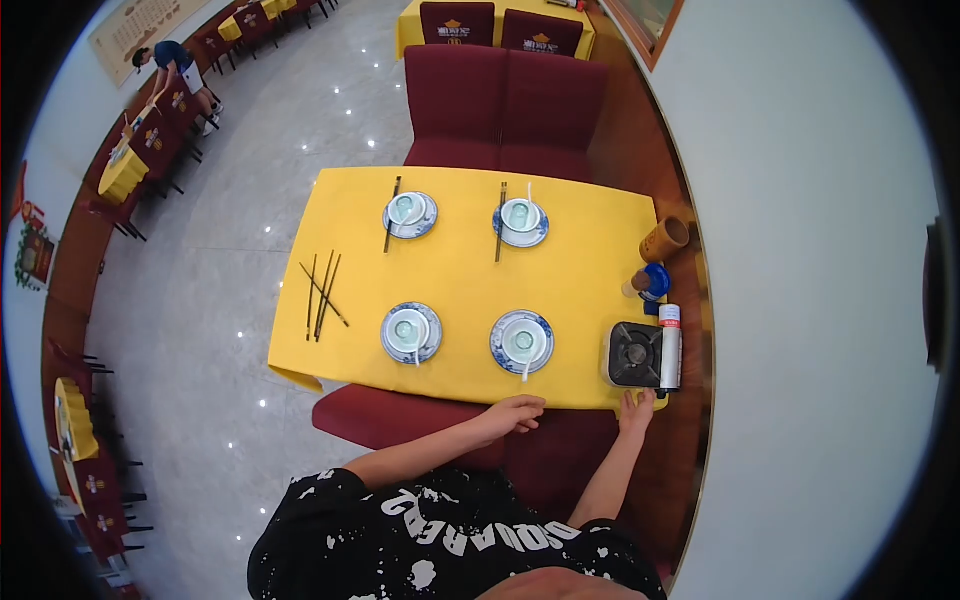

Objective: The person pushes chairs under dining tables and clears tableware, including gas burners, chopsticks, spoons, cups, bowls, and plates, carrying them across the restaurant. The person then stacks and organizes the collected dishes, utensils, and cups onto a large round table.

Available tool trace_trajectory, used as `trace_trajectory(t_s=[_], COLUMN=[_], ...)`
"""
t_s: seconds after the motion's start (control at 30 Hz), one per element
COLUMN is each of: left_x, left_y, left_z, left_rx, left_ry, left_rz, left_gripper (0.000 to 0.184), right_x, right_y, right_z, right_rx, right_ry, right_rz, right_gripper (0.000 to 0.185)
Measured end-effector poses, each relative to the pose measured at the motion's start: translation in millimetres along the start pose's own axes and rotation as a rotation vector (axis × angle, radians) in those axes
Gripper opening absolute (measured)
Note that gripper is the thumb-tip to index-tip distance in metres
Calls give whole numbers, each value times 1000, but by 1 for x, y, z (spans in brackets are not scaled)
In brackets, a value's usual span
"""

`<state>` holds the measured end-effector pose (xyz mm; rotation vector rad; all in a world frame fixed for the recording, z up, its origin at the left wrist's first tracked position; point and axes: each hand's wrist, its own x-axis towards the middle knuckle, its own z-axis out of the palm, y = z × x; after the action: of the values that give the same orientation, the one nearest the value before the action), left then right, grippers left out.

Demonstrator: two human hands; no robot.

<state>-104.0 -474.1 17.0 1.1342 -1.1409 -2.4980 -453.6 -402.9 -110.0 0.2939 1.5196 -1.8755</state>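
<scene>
Portable stove [635, 356] sits at bench's [455, 275] 4 o'clock. White cylinder [670, 355] lies along stove's 3 o'clock side; long axis runs 12-to-6, red mark toward 12. Right hand [637, 408] at stove's 6 o'clock edge, fingers pointing 12, slightly parted; contact cannot be told. Left hand [517, 413] just below plate [498, 357], fingers pointing 3, loosely bent, unclenched.

Print on a canister [670, 352] just past 3 o'clock is too small to read; a table [408, 34] (yellow-clothed) at 12 is cropped.
</scene>
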Motion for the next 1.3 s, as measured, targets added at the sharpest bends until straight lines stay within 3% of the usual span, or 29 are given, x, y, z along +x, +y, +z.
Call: trace_trajectory(t_s=[0.13,0.3,0.43,0.63,0.8,1.03,1.13,1.2,1.3], left_x=[-81,-174,-236,-292,-308,-349,-355,-354,-359], left_y=[2,-24,-49,-59,-51,-114,-113,-101,-61], left_z=[-63,-158,-234,-314,-343,-437,-518,-565,-638], left_rx=[-121,-221,-222,-373,-387,-557,-507,-414,-190], left_ry=[1,87,272,524,786,859,765,680,629], left_rz=[53,187,234,275,196,24,-63,-76,6], left_gripper=[41,34,30,34,31,32,33,32,30], right_x=[-68,-205,-273,-335,-308,-291,-301,-328,-362], right_y=[12,87,170,236,320,424,487,501,515], right_z=[28,98,159,263,341,445,455,450,449], right_rx=[-148,-232,-332,-460,-636,-633,-1115,-1231,-1205], right_ry=[7,2,-162,-484,-711,-621,-560,-458,-334], right_rz=[-105,-169,-266,-140,-78,60,-301,-482,-516], right_gripper=[60,46,37,30,27,27,32,35,38])
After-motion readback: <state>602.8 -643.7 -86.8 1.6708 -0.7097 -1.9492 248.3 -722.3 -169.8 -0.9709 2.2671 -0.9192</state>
